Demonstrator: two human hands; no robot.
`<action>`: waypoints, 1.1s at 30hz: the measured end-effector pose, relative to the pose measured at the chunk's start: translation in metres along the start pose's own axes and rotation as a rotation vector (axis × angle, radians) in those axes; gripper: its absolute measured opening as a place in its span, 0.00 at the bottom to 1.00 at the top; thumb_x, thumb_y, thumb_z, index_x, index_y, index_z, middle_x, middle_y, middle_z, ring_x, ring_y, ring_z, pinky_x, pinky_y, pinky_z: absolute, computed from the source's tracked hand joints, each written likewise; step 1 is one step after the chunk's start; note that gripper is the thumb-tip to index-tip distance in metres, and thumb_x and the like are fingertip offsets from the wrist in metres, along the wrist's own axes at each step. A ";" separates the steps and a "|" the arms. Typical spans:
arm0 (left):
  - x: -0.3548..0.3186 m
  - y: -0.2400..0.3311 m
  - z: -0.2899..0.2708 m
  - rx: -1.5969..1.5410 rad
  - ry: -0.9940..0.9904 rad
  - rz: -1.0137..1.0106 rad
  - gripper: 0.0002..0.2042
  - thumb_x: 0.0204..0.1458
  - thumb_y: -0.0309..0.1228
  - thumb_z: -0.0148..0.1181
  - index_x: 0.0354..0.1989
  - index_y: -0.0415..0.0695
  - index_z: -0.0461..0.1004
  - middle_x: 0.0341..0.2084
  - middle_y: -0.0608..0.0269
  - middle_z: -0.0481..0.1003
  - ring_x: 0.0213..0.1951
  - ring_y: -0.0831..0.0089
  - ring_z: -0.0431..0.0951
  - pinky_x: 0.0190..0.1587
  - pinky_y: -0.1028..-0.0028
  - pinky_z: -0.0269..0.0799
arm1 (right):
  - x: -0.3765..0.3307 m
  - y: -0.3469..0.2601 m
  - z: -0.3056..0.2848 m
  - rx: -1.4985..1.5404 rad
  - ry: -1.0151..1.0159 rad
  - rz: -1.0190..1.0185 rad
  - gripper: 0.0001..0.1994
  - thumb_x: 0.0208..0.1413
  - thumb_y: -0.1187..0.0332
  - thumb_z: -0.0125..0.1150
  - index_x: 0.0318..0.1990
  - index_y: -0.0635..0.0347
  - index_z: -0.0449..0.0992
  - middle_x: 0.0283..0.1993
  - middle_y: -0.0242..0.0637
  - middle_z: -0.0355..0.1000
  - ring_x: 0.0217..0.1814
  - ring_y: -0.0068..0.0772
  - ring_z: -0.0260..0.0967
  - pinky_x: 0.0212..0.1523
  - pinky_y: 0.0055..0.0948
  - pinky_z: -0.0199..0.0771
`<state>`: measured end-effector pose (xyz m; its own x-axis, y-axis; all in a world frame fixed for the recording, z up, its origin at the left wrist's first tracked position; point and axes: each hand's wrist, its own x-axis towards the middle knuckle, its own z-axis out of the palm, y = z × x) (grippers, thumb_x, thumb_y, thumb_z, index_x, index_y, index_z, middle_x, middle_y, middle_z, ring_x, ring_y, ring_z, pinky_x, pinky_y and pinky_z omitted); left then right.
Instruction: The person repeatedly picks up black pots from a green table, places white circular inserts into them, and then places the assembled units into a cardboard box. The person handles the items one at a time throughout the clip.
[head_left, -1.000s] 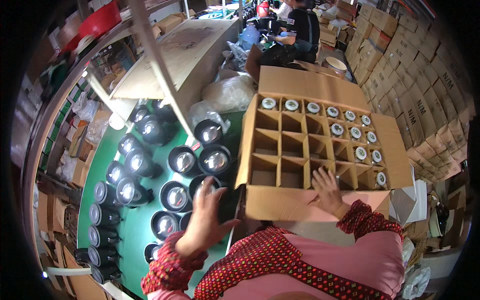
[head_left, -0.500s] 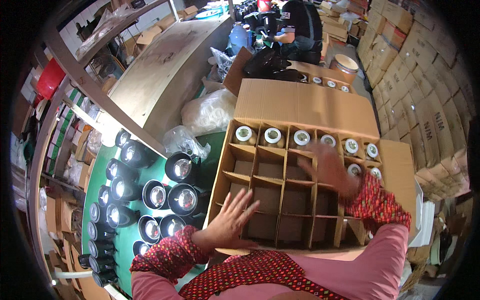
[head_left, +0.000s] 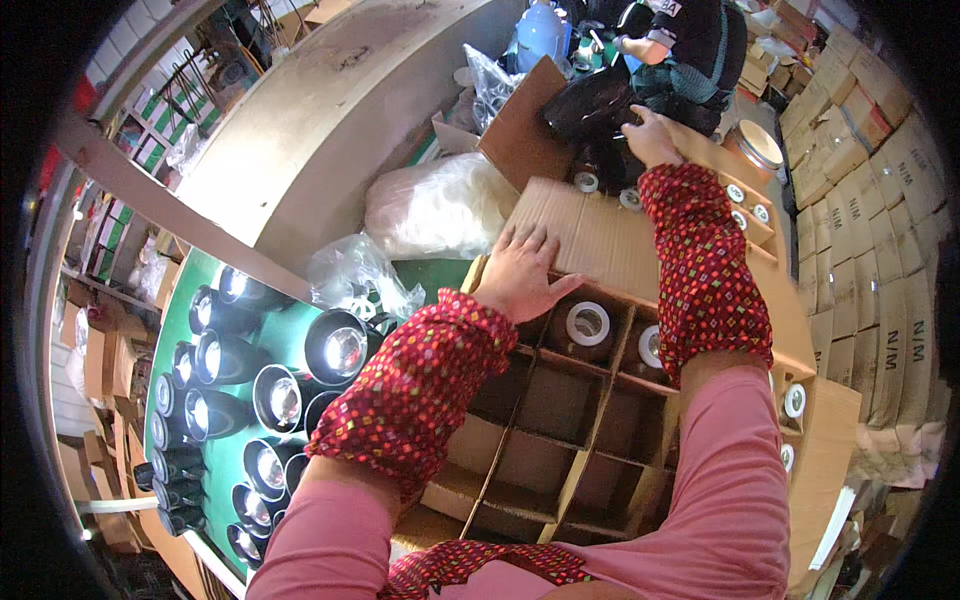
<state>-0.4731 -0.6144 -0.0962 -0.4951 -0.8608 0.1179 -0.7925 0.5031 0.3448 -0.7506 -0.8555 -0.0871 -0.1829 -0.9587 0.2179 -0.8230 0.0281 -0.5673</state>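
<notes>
A divided cardboard carton (head_left: 588, 372) lies in front of me, its far flap (head_left: 590, 228) raised. Brown round items with white ring tops (head_left: 588, 324) sit in some far and right-hand compartments; nearer compartments in view hold nothing. My left hand (head_left: 524, 272) rests spread over the carton's far left edge, at the flap's base. Stretched beyond the flap, my right hand (head_left: 652, 140) is at a second carton, beside a black plastic bag (head_left: 585, 105). Its fingers are apart, and I see nothing in them. My right sleeve hides part of the near carton.
Black cup-shaped pieces with shiny insides (head_left: 232, 358) stand on the green table (head_left: 205, 268) at left. Clear plastic bags (head_left: 440, 205) lie behind them. A metal post (head_left: 190, 225) crosses at left. Stacked cartons (head_left: 870, 240) line the right. A person (head_left: 700, 55) works at the back.
My right hand has moved from the near carton's compartments to the far carton. My left hand has shifted from its near side to its far left edge. The view has moved forward.
</notes>
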 end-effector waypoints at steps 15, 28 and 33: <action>-0.001 0.004 0.010 -0.061 0.065 0.042 0.35 0.58 0.63 0.60 0.45 0.34 0.78 0.43 0.44 0.80 0.49 0.48 0.81 0.55 0.55 0.74 | 0.146 0.133 0.070 -0.037 -0.117 -0.033 0.23 0.73 0.64 0.42 0.70 0.47 0.74 0.72 0.35 0.71 0.68 0.31 0.70 0.70 0.30 0.66; 0.048 0.000 -0.012 -0.049 -0.126 -0.096 0.37 0.63 0.65 0.48 0.21 0.43 0.83 0.21 0.46 0.80 0.29 0.46 0.82 0.37 0.50 0.77 | 0.099 0.100 0.075 0.401 0.320 0.091 0.35 0.50 0.61 0.76 0.61 0.70 0.67 0.48 0.51 0.78 0.43 0.48 0.81 0.45 0.41 0.81; 0.045 -0.023 0.012 -0.232 0.248 -0.434 0.22 0.68 0.49 0.52 0.53 0.41 0.75 0.27 0.40 0.81 0.34 0.37 0.83 0.44 0.43 0.76 | 0.051 0.027 0.075 0.786 0.186 -0.024 0.25 0.61 0.80 0.55 0.67 0.67 0.68 0.44 0.51 0.78 0.33 0.40 0.83 0.26 0.33 0.83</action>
<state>-0.4815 -0.6640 -0.1100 -0.0198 -0.9919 0.1255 -0.7923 0.0922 0.6032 -0.7423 -0.9247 -0.1509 -0.3134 -0.8917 0.3265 -0.2221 -0.2655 -0.9382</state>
